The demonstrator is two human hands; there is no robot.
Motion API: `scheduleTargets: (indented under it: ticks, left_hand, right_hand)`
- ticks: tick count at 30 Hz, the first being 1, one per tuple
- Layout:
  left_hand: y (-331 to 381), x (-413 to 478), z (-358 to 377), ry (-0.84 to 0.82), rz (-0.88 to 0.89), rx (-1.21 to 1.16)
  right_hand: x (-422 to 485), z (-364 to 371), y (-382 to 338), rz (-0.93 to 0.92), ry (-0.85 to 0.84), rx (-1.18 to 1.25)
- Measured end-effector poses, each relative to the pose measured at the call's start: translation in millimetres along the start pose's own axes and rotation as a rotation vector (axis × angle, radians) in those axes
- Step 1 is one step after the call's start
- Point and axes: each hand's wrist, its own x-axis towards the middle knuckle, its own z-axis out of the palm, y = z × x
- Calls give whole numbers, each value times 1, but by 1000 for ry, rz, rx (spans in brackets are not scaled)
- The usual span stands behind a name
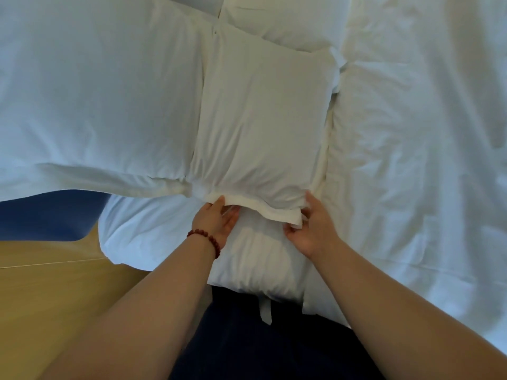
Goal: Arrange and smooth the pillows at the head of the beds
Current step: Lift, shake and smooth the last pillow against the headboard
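Centre pillow (260, 119): white woven cloth, matt, lightly creased at its near hem. Duvet (411, 133), right of it: matt white cloth, heavily wrinkled. Floor (49, 292), below-left of it: smooth wood-look surface, faint sheen. Bracelet (208, 239): dark red glossy beads.

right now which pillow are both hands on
The middle pillow: left hand and right hand hold its near open end. The others lie untouched.

I can read no text, label, brand or number anywhere here. The small white strip (265, 311) hanging below the pillow (263, 116) in front of me may be a tag, but it looks blank from this angle.
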Motion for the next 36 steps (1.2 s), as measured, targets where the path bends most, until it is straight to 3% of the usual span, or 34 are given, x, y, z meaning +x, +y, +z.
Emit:
scheduleTargets:
  ticks: [4, 6, 8, 11, 12, 13, 16, 18, 20, 22, 24, 26, 29, 30, 33, 36]
  left_hand:
    - [-2, -28, 2, -36, -67, 293]
    - [-1, -47, 19, -70, 110, 586]
    - [4, -59, 43, -165, 523, 872]
    - [20, -51, 91, -316, 1390, 1288]
    - [25, -41, 110, -359, 1551, 1414]
    - [29, -29, 128, -367, 1601, 1562]
    - [32, 8, 151, -245, 1427, 2066]
    - [25, 29, 147, -228, 1322, 2160]
    - [18, 37, 140, -232, 1257, 2199]
    - [14, 35, 143, -200, 1233, 2221]
    - [18, 28, 155, -127, 1306, 2198]
    - [25, 25, 171, -81, 1415, 2176]
    - [28, 38, 179, -94, 1394, 2243]
    - [24, 46, 178, -94, 1367, 2261]
    - [12, 66, 175, -102, 1287, 2304]
    - [9, 72, 176, -145, 1215, 2340]
  right_hand:
    - [13, -7, -4, 136, 23, 40]
    - [18, -4, -6, 166, 82, -62]
    - [13, 4, -13, 184, 106, -179]
    - [11, 11, -27, 134, 93, -149]
    - [11, 11, -32, 71, 99, -122]
    - [14, 8, -36, -22, 114, -121]
    - [11, -1, -42, -465, 309, -348]
    - [9, -13, -36, -641, 394, -432]
    - [11, -23, -31, -588, 309, -350]
    - [16, -25, -38, -411, 120, -182]
    - [28, -19, -56, -295, -16, -121]
    - [43, -7, -74, -284, 35, -310]
    - [52, 7, -85, -489, 309, -844]
    - [45, 8, -83, -567, 397, -914]
    - [28, -4, -62, -727, 499, -767]
    - [26, -21, -47, -781, 386, -726]
